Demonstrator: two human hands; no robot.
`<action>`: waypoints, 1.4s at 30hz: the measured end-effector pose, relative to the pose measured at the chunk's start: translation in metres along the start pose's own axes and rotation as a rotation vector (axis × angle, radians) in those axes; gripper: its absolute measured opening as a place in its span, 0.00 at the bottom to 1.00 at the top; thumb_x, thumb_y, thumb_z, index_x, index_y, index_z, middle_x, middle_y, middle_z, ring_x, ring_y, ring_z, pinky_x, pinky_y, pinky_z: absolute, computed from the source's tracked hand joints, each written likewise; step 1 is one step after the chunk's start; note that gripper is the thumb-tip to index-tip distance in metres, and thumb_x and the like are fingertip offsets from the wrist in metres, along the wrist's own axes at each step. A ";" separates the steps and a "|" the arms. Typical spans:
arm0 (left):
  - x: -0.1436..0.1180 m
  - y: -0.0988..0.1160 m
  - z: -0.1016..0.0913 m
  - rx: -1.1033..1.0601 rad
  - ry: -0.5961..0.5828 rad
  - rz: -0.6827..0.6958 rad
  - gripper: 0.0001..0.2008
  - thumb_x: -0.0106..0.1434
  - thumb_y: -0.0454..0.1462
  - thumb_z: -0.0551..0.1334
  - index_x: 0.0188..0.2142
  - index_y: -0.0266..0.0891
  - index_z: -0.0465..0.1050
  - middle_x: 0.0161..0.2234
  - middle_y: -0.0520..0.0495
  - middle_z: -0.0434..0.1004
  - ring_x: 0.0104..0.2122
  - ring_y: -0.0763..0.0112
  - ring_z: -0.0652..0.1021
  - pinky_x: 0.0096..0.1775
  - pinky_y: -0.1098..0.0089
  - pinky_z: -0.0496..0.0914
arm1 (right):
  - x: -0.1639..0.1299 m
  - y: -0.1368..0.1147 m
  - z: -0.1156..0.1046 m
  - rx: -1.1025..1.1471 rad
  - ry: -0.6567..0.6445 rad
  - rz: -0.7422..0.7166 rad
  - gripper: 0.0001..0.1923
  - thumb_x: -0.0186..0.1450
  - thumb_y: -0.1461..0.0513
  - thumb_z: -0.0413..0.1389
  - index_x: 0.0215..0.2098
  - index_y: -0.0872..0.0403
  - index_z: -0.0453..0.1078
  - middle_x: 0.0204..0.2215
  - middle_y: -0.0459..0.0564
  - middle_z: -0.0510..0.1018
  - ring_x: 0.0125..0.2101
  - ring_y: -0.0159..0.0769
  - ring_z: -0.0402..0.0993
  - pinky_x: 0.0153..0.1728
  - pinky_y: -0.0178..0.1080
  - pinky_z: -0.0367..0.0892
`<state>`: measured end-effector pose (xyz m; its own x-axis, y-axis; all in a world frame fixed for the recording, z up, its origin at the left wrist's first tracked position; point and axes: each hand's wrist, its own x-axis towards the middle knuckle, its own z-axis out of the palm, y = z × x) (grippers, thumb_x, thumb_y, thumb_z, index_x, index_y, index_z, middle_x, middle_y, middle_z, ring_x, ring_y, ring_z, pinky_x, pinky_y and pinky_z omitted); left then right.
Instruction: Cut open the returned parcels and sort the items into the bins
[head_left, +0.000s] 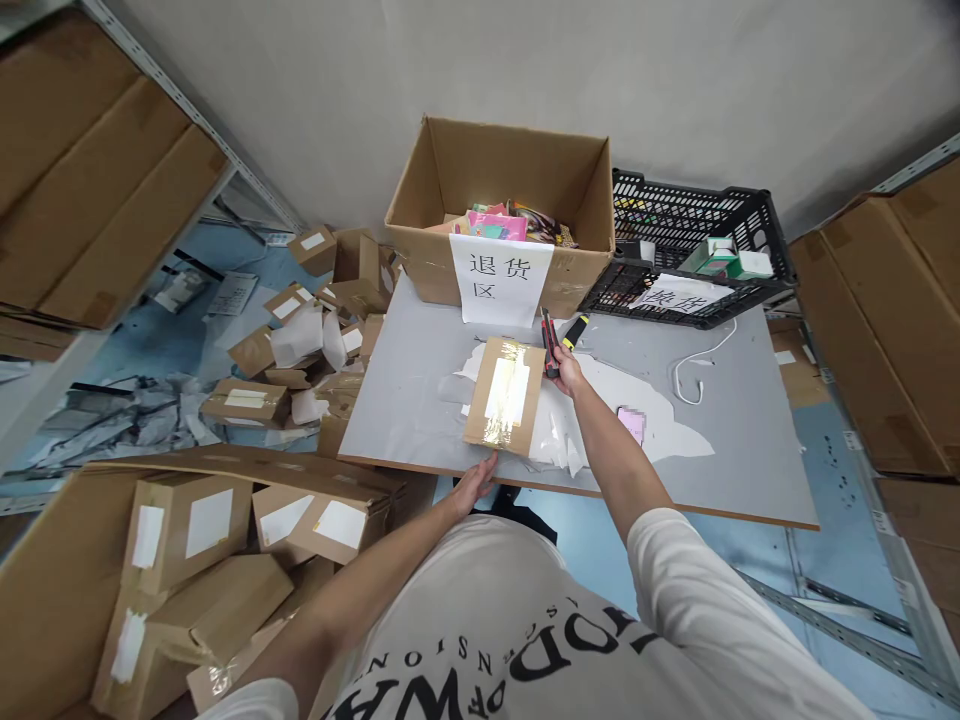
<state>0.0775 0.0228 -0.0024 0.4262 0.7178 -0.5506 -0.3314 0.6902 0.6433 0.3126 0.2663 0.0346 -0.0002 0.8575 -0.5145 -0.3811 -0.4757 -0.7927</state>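
Taped parcel on the grey table, knife hand beside it

A flat brown cardboard parcel [505, 394], glossy tape down its length, lay at frame centre, long axis running near-to-far, slightly tilted. The left hand [474, 484] rested open-fingered at its near edge; the right hand [568, 372] was closed around a red-black utility knife [550, 342] pointing upward in frame.

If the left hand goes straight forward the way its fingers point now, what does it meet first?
Most likely the taped parcel: the left hand points at its near edge, fingertips almost touching.
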 end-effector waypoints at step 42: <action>0.026 0.127 0.007 -0.084 0.055 0.166 0.36 0.62 0.60 0.40 0.61 0.44 0.56 0.64 0.45 0.53 0.64 0.59 0.53 0.54 0.58 0.63 | -0.108 0.005 0.004 0.004 -0.107 0.006 0.04 0.60 0.64 0.52 0.35 0.52 0.66 0.31 0.46 0.80 0.28 0.31 0.76 0.27 0.32 0.72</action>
<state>0.0527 0.1284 0.0687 0.3143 0.8246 -0.4704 -0.4629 0.5657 0.6824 0.3071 0.1719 0.0877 -0.1012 0.8707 -0.4813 -0.3841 -0.4805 -0.7884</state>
